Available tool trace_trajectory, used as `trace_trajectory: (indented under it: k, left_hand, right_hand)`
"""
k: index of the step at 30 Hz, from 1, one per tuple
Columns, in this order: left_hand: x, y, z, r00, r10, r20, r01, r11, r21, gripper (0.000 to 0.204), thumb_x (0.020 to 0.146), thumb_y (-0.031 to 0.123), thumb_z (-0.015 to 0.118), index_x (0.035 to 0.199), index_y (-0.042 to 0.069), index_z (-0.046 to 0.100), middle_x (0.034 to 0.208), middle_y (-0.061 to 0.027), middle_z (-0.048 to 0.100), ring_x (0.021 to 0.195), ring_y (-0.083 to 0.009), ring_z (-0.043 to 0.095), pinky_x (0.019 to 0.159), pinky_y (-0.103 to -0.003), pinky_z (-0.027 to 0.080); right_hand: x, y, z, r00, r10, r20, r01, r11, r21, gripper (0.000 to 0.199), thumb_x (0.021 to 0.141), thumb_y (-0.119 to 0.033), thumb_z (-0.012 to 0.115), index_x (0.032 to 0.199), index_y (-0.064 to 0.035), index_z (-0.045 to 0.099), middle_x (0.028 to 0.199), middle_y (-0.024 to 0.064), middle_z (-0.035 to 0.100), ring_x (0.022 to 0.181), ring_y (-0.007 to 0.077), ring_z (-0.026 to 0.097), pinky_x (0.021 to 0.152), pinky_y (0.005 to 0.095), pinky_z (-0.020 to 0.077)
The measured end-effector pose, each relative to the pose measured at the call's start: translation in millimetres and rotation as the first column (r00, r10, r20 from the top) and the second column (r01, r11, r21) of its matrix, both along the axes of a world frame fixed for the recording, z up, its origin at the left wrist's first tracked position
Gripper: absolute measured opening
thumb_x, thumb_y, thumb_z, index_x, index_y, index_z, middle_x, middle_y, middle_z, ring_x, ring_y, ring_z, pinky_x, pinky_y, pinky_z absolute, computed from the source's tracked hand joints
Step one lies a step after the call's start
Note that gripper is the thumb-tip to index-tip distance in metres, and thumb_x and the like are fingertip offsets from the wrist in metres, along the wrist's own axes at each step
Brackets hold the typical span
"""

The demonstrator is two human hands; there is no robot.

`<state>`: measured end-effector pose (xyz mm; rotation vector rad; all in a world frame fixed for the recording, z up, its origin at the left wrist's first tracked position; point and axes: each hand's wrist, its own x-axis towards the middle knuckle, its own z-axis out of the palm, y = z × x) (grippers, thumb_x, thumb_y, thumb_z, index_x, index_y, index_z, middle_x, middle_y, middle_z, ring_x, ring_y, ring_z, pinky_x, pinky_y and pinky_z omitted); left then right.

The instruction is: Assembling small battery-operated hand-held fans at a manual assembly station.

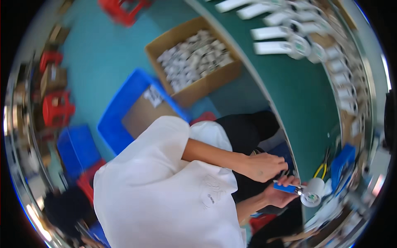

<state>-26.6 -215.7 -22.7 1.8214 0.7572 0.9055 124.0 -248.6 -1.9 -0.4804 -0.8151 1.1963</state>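
My right hand [283, 195] is closed around a white track spotlight [313, 191] at the near edge of the table. The spotlight has a round, cup-like head. A slim blue block [285, 188] lies along my fingers, joined to the head by a small shiny metal part. Just above and to the left of it, my left hand [261, 166] hangs with its fingers drawn together near their tips. Whether anything thin is pinched there I cannot make out. Both forearms reach out from a white short-sleeved shirt.
Several white spotlights [273, 47] line the far side of the green table [306, 111]. Yellow-handled pliers [320, 169] and a blue holder [344, 161] lie near my right hand. A cardboard box [198, 87] of white parts, a blue bin [109, 120] and red stools [58, 109] stand on the floor.
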Motion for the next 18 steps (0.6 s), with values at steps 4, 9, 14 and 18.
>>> trace_trajectory:
  k: [4, 9, 14, 18]
  left_hand:
    - [-13.3, -7.0, -10.7, 0.998, 0.026, -0.052, -0.028, 0.999, -0.041, 0.027, 0.078, 0.008, 0.062, 0.101, -0.006, 0.056, 0.089, -0.0218, 0.061, 0.085, -0.0381, 0.065, 0.069, -0.045, 0.053]
    - [-48.2, -8.1, -24.0, 0.971, 0.178, -0.162, -0.188, 0.981, -0.049, 0.020, 0.079, 0.008, 0.060, 0.095, -0.006, 0.058, 0.091, -0.0232, 0.063, 0.085, -0.0386, 0.066, 0.068, -0.045, 0.053]
    - [-61.9, -7.7, -18.7, 0.961, 0.247, -0.121, -0.259, 0.961, -0.100, 0.022, 0.081, 0.010, 0.059, 0.095, -0.006, 0.058, 0.088, -0.0220, 0.064, 0.084, -0.0390, 0.065, 0.069, -0.046, 0.053]
    - [-53.6, 0.2, -16.8, 0.965, 0.257, -0.051, -0.259, 0.965, -0.041, 0.021, 0.082, 0.012, 0.061, 0.095, -0.003, 0.058, 0.088, -0.0202, 0.062, 0.083, -0.0374, 0.065, 0.068, -0.045, 0.053]
  right_hand:
    - [-12.2, 49.9, 24.3, 0.959, 0.279, 0.049, -0.281, 0.959, 0.045, 0.044, 0.100, -0.024, 0.045, 0.137, -0.0023, 0.034, 0.100, 0.0095, 0.043, 0.078, 0.0182, 0.041, 0.064, 0.0319, 0.0368]
    - [-37.4, 103.9, 20.6, 0.882, 0.456, 0.118, -0.457, 0.889, -0.016, 0.042, 0.103, -0.024, 0.040, 0.136, -0.0005, 0.033, 0.101, 0.0113, 0.042, 0.079, 0.0183, 0.040, 0.063, 0.0322, 0.0364]
    - [-51.6, 128.7, 14.5, 0.825, 0.562, 0.066, -0.561, 0.827, -0.028, 0.043, 0.103, -0.023, 0.038, 0.138, 0.0003, 0.031, 0.104, 0.0128, 0.044, 0.080, 0.0192, 0.042, 0.063, 0.0329, 0.0369]
    - [-42.8, 125.7, 12.7, 0.883, 0.444, 0.153, -0.434, 0.896, -0.094, 0.045, 0.100, -0.024, 0.043, 0.137, 0.0007, 0.034, 0.102, 0.0123, 0.047, 0.078, 0.0189, 0.044, 0.061, 0.0313, 0.0400]
